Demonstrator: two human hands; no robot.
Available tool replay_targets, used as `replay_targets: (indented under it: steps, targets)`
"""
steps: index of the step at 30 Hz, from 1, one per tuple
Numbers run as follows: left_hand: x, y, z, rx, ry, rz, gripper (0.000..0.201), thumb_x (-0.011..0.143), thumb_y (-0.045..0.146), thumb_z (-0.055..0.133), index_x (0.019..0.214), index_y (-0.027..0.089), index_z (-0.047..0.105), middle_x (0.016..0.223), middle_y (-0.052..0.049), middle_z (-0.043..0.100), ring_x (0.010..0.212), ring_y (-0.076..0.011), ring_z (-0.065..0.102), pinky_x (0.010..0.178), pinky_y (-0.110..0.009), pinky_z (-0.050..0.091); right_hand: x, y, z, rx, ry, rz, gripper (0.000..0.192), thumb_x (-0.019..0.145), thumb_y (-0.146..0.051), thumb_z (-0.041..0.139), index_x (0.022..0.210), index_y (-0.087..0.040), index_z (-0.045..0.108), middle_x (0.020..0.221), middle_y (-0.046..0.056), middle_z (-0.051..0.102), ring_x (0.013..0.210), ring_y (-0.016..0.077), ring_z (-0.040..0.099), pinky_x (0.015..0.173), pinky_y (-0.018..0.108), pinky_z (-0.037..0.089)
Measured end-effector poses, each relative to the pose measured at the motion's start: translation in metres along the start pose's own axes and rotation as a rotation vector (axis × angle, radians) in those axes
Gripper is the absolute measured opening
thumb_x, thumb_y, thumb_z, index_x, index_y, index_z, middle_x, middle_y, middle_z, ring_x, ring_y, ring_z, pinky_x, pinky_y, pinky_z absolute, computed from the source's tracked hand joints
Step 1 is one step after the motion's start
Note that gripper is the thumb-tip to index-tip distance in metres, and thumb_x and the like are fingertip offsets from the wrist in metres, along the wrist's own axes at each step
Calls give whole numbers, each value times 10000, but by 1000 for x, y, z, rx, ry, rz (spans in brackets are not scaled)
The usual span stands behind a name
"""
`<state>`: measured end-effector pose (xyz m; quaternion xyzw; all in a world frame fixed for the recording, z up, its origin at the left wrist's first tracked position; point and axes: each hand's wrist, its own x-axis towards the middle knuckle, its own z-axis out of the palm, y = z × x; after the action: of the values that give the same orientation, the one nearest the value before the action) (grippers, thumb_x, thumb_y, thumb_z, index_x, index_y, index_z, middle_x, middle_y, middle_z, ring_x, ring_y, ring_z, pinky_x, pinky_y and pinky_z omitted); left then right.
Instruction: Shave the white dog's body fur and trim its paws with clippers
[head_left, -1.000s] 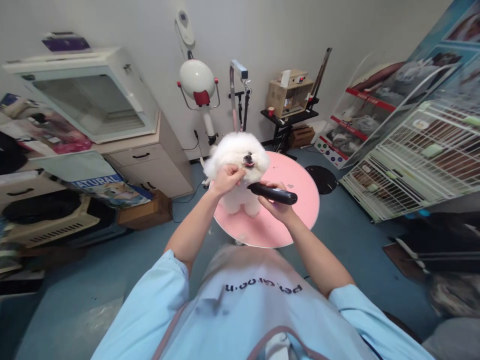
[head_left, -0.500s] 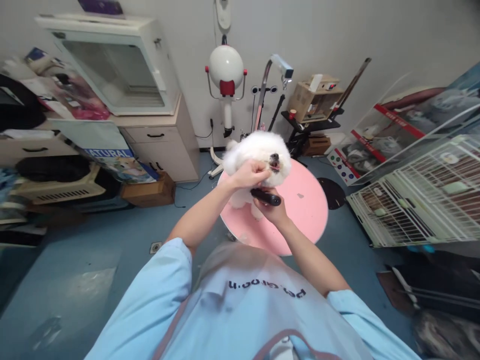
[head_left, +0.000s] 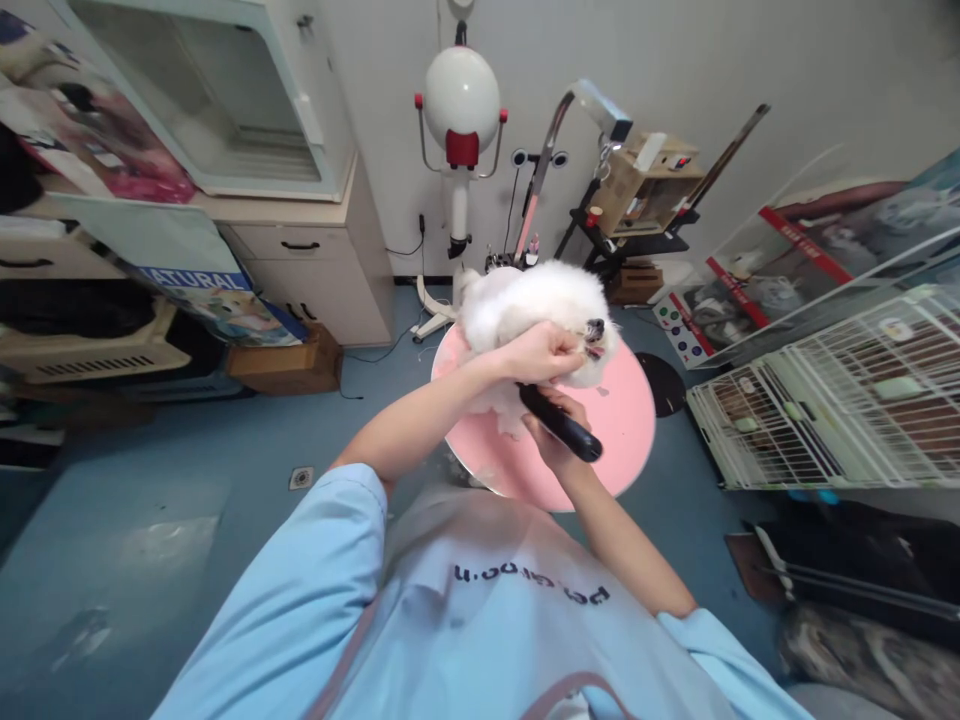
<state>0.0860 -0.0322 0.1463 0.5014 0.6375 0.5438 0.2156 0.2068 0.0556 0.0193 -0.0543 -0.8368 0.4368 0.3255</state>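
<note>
Nearest the camera is the person's light blue apron (head_left: 510, 620), with both bare forearms reaching forward from it. The right hand (head_left: 553, 432) is wrapped around a black clipper (head_left: 561, 425), fingers closed on its body, the tool slanting up and left toward the underside of a white fluffy dog (head_left: 525, 300). The left hand (head_left: 541, 352) sits just above it, fingers pinched together on the fur under the dog's muzzle, holding the head turned to the right. The dog stands on a round pink table (head_left: 622, 430), near its far left edge. Beyond the table, a white and red stand dryer (head_left: 461, 100) rises against the wall, with a metal grooming arm (head_left: 559, 130) just beside it. A wire cage (head_left: 825, 400) stands at the right, and a cabinet (head_left: 315, 270) at the left.
</note>
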Motion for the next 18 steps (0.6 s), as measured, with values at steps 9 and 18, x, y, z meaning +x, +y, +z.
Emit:
replay_targets:
  steps: [9,18]
  targets:
    - [0,3,-1,2,-26,-36,275,731,154,455,479,177,346,429,56,382,436,-49,313,452,-217,242,-1,-3,16,15,-207,13,325,771,-382,669,1049,-245,572,1045,78,674,962,275,655,854,447,539]
    - [-2,1,-19,-11,-206,17,239,720,143,441,484,161,408,450,55,390,460,-53,321,467,-217,247,-6,-14,42,-130,-105,23,292,765,-388,671,1006,-242,595,954,53,698,863,250,683,736,404,582]
